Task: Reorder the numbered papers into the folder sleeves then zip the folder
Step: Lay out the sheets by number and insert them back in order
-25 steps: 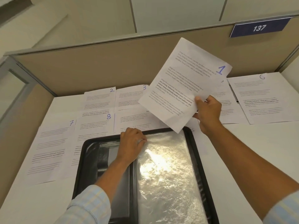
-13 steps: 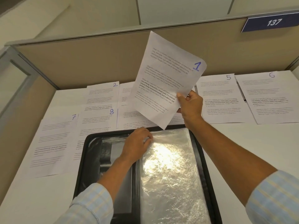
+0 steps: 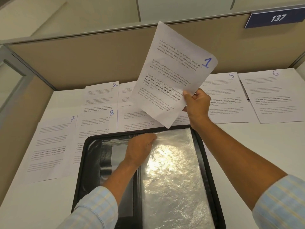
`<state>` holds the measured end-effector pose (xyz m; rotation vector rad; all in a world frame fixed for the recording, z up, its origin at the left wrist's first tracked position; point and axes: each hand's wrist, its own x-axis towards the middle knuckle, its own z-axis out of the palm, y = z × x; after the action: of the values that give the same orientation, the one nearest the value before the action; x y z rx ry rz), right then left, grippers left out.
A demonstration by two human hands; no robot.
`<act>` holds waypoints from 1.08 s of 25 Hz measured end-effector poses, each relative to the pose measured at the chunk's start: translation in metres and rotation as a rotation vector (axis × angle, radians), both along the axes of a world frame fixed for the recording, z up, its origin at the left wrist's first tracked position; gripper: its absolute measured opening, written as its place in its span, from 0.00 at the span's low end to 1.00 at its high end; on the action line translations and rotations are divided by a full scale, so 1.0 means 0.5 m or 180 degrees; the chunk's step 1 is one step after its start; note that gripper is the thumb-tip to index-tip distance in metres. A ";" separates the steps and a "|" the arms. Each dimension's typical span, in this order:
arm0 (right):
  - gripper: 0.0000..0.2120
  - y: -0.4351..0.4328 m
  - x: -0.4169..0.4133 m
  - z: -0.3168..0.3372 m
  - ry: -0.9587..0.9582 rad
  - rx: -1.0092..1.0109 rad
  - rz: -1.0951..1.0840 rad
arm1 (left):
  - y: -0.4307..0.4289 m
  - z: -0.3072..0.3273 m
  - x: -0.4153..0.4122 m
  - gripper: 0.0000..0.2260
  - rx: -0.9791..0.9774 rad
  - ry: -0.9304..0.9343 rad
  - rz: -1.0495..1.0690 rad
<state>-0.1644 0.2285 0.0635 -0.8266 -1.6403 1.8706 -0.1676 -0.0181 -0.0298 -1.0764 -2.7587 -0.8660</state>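
Note:
A black zip folder [image 3: 90, 164] lies open on the white desk, its clear plastic sleeves [image 3: 173, 176] stacked on the right half. My right hand [image 3: 196, 104] pinches the right edge of paper 1 [image 3: 171, 75] and holds it tilted in the air above the folder's far edge. My left hand [image 3: 140, 149] rests on the top left corner of the sleeves, fingertips at the upper edge; whether it pinches a sleeve is unclear. Papers 2 [image 3: 102, 93], 5 [image 3: 226, 96], 6 [image 3: 272, 95], 7 [image 3: 51, 142] and 8 [image 3: 97, 123] lie flat beyond the folder.
A tan partition wall [image 3: 99, 60] closes the back of the desk, with a blue plate reading 137 [image 3: 277, 18]. More sheets lie partly hidden under paper 1. The white desk [image 3: 257, 146] shows bare to the right of the folder.
My right hand has carried paper 1 leftward and turned it more upright, uncovering paper 5. My left hand stays on the sleeves' top corner.

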 end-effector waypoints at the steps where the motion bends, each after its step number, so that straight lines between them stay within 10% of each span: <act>1: 0.07 -0.002 -0.001 -0.001 0.0005 -0.0001 0.0016 | 0.001 -0.002 0.004 0.04 0.0049 0.0075 -0.0043; 27: 0.13 0.078 0.051 -0.068 -0.0703 0.1082 0.0919 | -0.026 0.022 -0.032 0.07 -0.0198 -0.0765 0.0138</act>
<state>-0.1387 0.2673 0.0294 -0.6980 -2.2404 1.6507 -0.1834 -0.0310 -0.0191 -0.9762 -3.0103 -0.9692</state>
